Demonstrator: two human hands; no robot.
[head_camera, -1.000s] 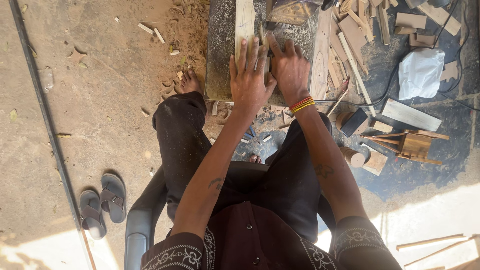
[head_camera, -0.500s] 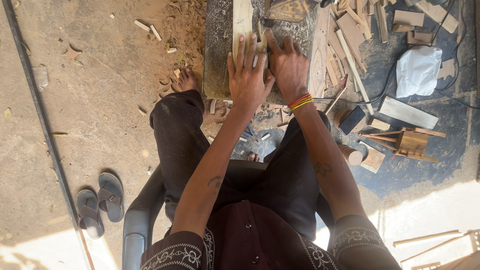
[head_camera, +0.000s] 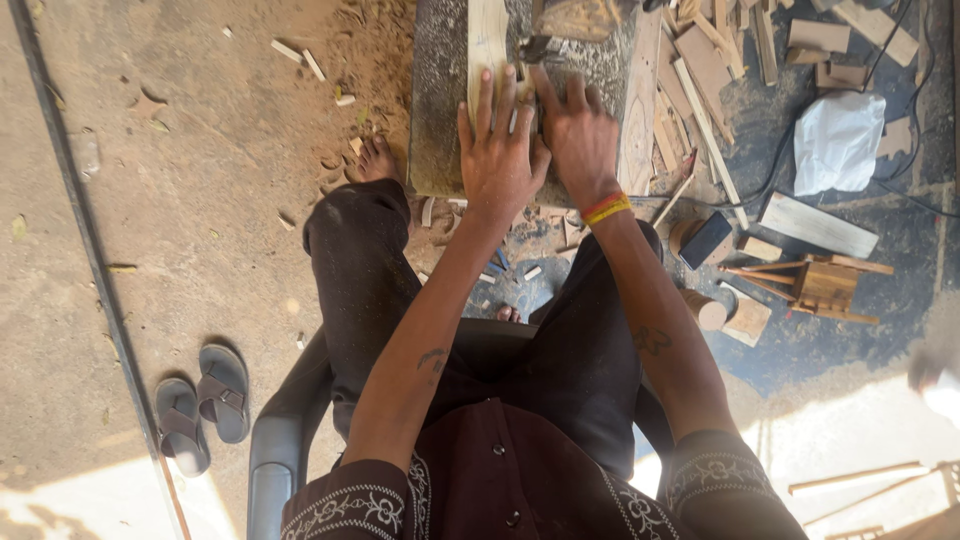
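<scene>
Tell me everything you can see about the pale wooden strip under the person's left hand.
The pale wooden strip is a narrow, flat piece of light, unfinished wood. It lies flat on a grey stone slab and runs away from the person, out past the top edge of the picture. The left hand presses down on its near end, fingers spread along it. The right hand rests beside it on the slab, near a small dark tool; whether it touches the strip cannot be told.
</scene>
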